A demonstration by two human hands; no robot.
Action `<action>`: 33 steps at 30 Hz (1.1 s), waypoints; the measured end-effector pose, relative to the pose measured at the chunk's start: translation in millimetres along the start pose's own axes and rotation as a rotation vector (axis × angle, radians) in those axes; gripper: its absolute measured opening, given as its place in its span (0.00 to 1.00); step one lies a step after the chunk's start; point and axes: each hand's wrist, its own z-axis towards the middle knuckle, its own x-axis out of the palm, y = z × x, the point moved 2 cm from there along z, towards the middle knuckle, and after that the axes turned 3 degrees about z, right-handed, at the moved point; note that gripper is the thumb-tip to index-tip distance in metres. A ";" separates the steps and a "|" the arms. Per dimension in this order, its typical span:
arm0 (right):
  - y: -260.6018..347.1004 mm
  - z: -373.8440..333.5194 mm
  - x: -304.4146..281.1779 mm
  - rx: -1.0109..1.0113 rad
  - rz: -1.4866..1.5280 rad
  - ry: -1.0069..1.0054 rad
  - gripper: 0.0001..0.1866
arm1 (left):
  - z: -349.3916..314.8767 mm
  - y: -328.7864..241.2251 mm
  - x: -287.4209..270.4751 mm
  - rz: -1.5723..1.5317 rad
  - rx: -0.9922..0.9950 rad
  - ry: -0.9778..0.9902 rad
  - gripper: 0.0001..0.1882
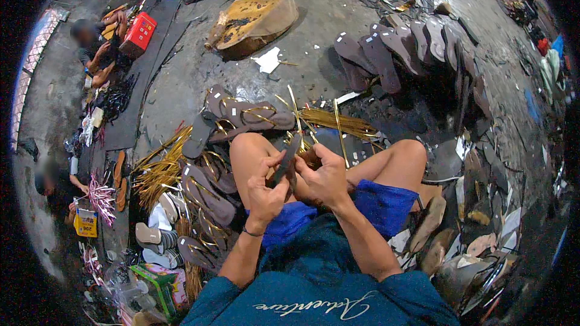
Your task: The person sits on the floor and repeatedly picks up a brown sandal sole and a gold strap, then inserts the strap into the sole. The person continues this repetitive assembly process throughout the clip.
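Between my bare knees I hold a dark flip-flop sole [286,162], turned on its edge. My left hand [267,194] is closed on its near side, thumb and fingers pinching it. On the other side my right hand [327,176] is closed on the sole as well, its thumb and fingertips near thin gold straps [299,124] that stick up beyond it. How the straps meet the sole is partly hidden by my fingers. Just past my left knee lie brown flip-flops with gold straps [260,116]. A bundle of gold straps [338,122] rests beyond my legs.
A curved row of brown soles [396,51] stands at the far right. More gold straps [160,169] and strapped flip-flops [205,196] lie at my left. Scraps and loose soles [428,223] crowd my right. A worn yellow cushion [257,21] sits ahead; people [99,54] sit far left.
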 end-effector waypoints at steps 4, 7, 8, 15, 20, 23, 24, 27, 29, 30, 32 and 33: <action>5.0 3.5 -16.2 -0.079 -0.014 0.168 0.13 | 10.1 19.0 -6.4 -0.030 0.015 0.060 0.18; 10.2 11.0 -18.6 -0.065 -0.045 0.146 0.11 | 17.8 26.1 -0.7 -0.033 -0.002 0.092 0.17; 8.0 9.7 -19.5 -0.107 -0.064 0.126 0.10 | 18.5 27.3 -2.9 -0.068 0.010 0.115 0.17; -13.2 12.8 -27.8 -0.242 -0.255 0.174 0.13 | 23.6 26.6 13.1 -0.230 0.008 0.191 0.18; -10.1 9.7 -32.9 -0.256 -0.377 0.287 0.15 | 21.2 28.6 8.8 -0.316 0.054 0.245 0.18; -0.1 8.4 -37.0 -0.139 -0.304 0.336 0.14 | 19.3 25.6 13.0 -0.233 0.051 0.220 0.18; 2.2 8.4 -38.8 -0.063 -0.255 0.373 0.14 | 19.9 25.4 10.9 -0.194 0.102 0.191 0.18; -13.7 1.9 -49.6 -0.135 -0.326 0.335 0.15 | 17.2 9.1 14.2 -0.124 0.135 0.237 0.21; -13.2 4.4 -48.1 -0.187 -0.310 0.382 0.13 | 14.1 8.9 16.6 -0.121 0.101 0.292 0.22; -8.4 0.1 -51.4 -0.130 -0.283 0.412 0.13 | 13.5 15.3 14.8 -0.132 0.080 0.306 0.21; -4.0 1.8 -52.7 -0.134 -0.341 0.440 0.12 | 16.0 14.9 17.6 -0.142 0.093 0.263 0.19; -8.3 5.7 -55.8 -0.190 -0.428 0.436 0.11 | 14.8 14.7 19.6 -0.150 0.094 0.241 0.18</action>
